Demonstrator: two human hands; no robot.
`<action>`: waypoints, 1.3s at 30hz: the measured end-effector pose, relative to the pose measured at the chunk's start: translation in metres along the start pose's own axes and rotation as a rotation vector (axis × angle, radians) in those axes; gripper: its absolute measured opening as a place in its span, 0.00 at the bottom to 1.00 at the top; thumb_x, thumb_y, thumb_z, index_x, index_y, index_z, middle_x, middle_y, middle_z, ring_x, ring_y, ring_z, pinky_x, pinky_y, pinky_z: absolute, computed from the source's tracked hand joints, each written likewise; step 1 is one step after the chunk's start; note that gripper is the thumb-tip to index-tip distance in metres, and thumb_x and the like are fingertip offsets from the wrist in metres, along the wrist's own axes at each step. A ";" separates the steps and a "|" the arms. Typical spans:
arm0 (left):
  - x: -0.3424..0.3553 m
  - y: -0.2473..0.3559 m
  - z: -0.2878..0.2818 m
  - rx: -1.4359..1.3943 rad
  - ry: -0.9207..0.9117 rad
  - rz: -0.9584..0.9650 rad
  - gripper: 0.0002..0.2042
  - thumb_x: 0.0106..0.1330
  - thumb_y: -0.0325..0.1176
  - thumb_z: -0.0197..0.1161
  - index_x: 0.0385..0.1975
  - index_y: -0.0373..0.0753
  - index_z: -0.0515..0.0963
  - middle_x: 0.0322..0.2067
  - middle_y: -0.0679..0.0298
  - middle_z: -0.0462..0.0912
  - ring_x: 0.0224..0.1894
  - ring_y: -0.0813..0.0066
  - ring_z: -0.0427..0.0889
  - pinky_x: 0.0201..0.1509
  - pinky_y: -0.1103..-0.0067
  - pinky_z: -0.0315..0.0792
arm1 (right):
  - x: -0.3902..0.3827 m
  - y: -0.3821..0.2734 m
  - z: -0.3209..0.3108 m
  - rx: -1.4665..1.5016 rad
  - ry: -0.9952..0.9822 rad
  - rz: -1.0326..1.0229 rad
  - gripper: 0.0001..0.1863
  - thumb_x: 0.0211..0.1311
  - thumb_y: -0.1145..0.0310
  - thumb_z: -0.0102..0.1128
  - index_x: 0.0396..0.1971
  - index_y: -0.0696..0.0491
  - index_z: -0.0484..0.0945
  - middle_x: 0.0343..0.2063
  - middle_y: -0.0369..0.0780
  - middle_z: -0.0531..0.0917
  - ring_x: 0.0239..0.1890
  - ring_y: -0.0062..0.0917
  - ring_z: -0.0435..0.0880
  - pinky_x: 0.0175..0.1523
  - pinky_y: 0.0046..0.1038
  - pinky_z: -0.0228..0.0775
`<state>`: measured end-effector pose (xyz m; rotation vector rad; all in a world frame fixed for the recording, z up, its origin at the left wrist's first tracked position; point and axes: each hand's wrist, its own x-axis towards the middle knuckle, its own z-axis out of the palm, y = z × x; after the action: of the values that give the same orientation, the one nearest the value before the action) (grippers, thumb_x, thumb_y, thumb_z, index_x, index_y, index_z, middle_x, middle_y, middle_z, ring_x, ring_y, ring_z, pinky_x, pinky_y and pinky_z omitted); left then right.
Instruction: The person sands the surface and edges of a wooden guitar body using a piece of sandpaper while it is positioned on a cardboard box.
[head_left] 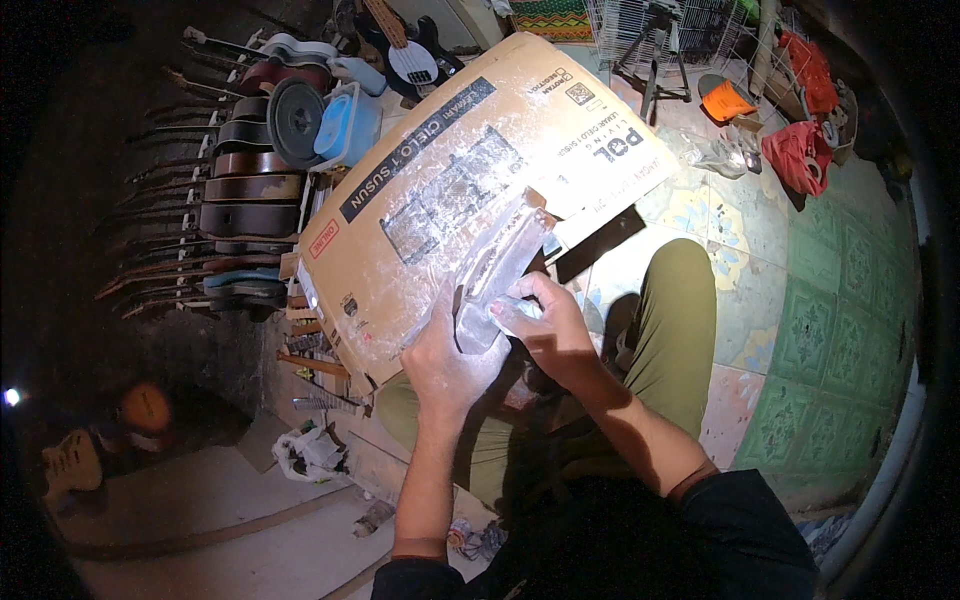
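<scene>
My left hand (447, 362) and my right hand (548, 322) both grip a pale, dusty elongated piece (497, 268), shaped like a thin wooden blank, coated in white dust. It points up and away from me over a flattened brown cardboard sheet (420, 180) smeared with white powder. The left hand wraps the lower end from the left. Fingers of the right hand close over the lower end from the right. My knees in olive trousers (670, 320) lie below the piece.
A row of guitar bodies and necks (235, 190) stands at the left beside a blue plastic tub (350, 125). A dark flat strip (600, 243) lies on the patterned tile floor. Red bags (800, 150), an orange object (725, 100) and a wire rack (660, 30) sit at the far right.
</scene>
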<state>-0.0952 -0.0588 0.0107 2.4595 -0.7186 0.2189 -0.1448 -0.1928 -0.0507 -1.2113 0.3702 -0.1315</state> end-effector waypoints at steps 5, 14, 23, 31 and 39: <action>-0.003 -0.009 0.009 -0.040 0.059 0.111 0.30 0.47 0.32 0.77 0.56 0.37 0.82 0.37 0.51 0.89 0.36 0.53 0.89 0.42 0.68 0.82 | 0.004 0.005 -0.003 -0.249 0.069 -0.166 0.11 0.61 0.69 0.74 0.31 0.59 0.79 0.32 0.43 0.81 0.37 0.26 0.80 0.46 0.28 0.71; -0.006 -0.009 0.009 0.022 0.059 0.141 0.25 0.49 0.32 0.76 0.51 0.36 0.83 0.35 0.51 0.88 0.36 0.53 0.89 0.41 0.67 0.82 | -0.003 -0.002 -0.002 -0.268 0.081 -0.229 0.12 0.58 0.70 0.75 0.32 0.59 0.80 0.37 0.46 0.78 0.42 0.36 0.80 0.50 0.33 0.70; 0.000 0.000 0.009 0.046 0.084 0.191 0.24 0.50 0.32 0.76 0.50 0.37 0.84 0.33 0.51 0.87 0.34 0.52 0.88 0.39 0.67 0.81 | 0.008 0.007 -0.005 -0.373 0.069 -0.259 0.11 0.59 0.71 0.75 0.34 0.59 0.81 0.38 0.45 0.78 0.42 0.36 0.79 0.51 0.33 0.70; 0.001 0.003 0.003 0.121 0.074 0.200 0.23 0.50 0.33 0.77 0.48 0.37 0.84 0.32 0.52 0.87 0.32 0.52 0.88 0.37 0.67 0.81 | 0.013 0.012 -0.001 -0.382 0.105 -0.350 0.14 0.58 0.68 0.76 0.28 0.58 0.77 0.35 0.42 0.76 0.38 0.30 0.75 0.45 0.30 0.67; 0.004 0.001 0.007 0.058 0.075 0.108 0.25 0.46 0.33 0.80 0.47 0.36 0.85 0.39 0.53 0.89 0.45 0.54 0.88 0.55 0.64 0.78 | 0.018 0.009 0.009 -0.543 0.255 -0.346 0.15 0.59 0.65 0.76 0.27 0.57 0.77 0.32 0.42 0.75 0.36 0.31 0.75 0.44 0.31 0.68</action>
<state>-0.0927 -0.0652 0.0069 2.4555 -0.8239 0.3756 -0.1261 -0.1869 -0.0598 -1.7987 0.4295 -0.5127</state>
